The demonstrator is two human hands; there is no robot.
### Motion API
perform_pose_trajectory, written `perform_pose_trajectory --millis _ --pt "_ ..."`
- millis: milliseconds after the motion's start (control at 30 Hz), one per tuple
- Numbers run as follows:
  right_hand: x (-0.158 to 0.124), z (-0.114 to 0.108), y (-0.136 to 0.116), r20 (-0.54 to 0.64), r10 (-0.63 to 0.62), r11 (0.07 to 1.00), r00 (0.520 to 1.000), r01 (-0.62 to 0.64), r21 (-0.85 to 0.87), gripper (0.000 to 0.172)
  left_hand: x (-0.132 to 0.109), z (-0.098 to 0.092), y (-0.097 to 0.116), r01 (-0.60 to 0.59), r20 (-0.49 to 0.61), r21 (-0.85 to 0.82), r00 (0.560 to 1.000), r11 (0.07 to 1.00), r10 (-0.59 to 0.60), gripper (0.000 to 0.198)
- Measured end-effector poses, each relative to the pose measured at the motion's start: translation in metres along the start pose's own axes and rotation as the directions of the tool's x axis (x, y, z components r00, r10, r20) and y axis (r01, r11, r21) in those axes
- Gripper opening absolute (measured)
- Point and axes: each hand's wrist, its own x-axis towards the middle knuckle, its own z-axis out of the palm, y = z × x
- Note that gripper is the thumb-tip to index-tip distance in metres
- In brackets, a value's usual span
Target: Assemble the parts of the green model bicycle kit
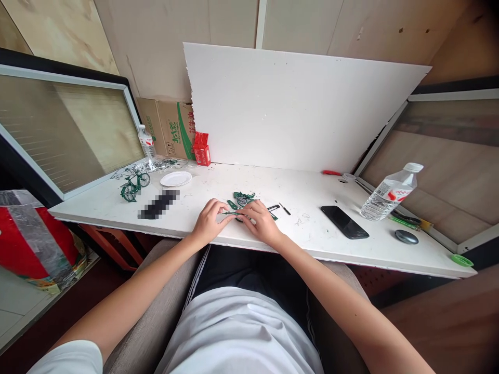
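Note:
My left hand (209,221) and my right hand (260,221) rest on the near edge of the white table (312,189), fingers pinched together. Between them they hold a thin green model part (233,213) that lies just above the tabletop. More small green parts (244,198) lie in a heap just beyond my fingers. A few short black pieces (277,208) lie to the right of my right hand.
A finished green model bicycle (133,185) stands at the far left, with a white plate (175,178) beside it. A black phone (344,222) and a water bottle (391,192) lie to the right. A white board (292,109) leans against the wall.

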Motion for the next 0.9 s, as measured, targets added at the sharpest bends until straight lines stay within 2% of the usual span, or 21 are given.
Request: perform_pose_trajectory --millis 33,133,200,300,433,533,633,733,900 --pt "0.001 0.0 -0.003 -0.047 0.022 0.999 0.999 -0.021 0.033 0.025 0.0 0.001 0.004 0.028 0.006 -0.028 1.0 0.999 -0.027 0.021" --pt "0.004 0.002 -0.01 -0.15 0.118 0.989 0.982 -0.102 0.109 0.022 -0.001 0.002 0.015 0.074 0.112 -0.081 0.992 0.994 -0.065 0.04" --pt "0.005 0.004 -0.013 -0.181 0.19 0.974 0.965 -0.162 0.158 0.021 -0.001 0.001 0.02 0.125 0.165 -0.104 0.98 0.987 -0.107 0.046" --pt "0.007 0.008 -0.016 -0.19 0.298 0.922 0.935 -0.231 0.311 0.022 0.001 0.0 0.025 0.278 0.241 -0.185 0.943 0.943 -0.231 0.049" --pt "0.007 0.012 -0.02 -0.092 0.376 0.828 0.922 -0.29 0.48 0.023 0.004 0.0 0.027 0.502 0.366 -0.325 0.848 0.801 -0.383 0.058" --pt "0.007 0.015 -0.024 -0.05 0.408 0.772 0.912 -0.315 0.552 0.022 0.006 0.004 0.026 0.599 0.456 -0.438 0.791 0.671 -0.408 0.066" --pt "0.007 0.017 -0.027 -0.041 0.431 0.741 0.902 -0.327 0.586 0.022 0.008 0.007 0.024 0.673 0.549 -0.552 0.738 0.493 -0.393 0.074" --pt "0.006 0.019 -0.027 -0.038 0.428 0.738 0.903 -0.324 0.593 0.023 0.009 0.006 0.021 0.706 0.608 -0.61 0.708 0.36 -0.36 0.074" --pt "0.003 0.021 -0.026 -0.052 0.407 0.78 0.912 -0.318 0.539 0.025 0.009 0.005 0.009 0.731 0.66 -0.639 0.68 0.237 -0.32 0.057"
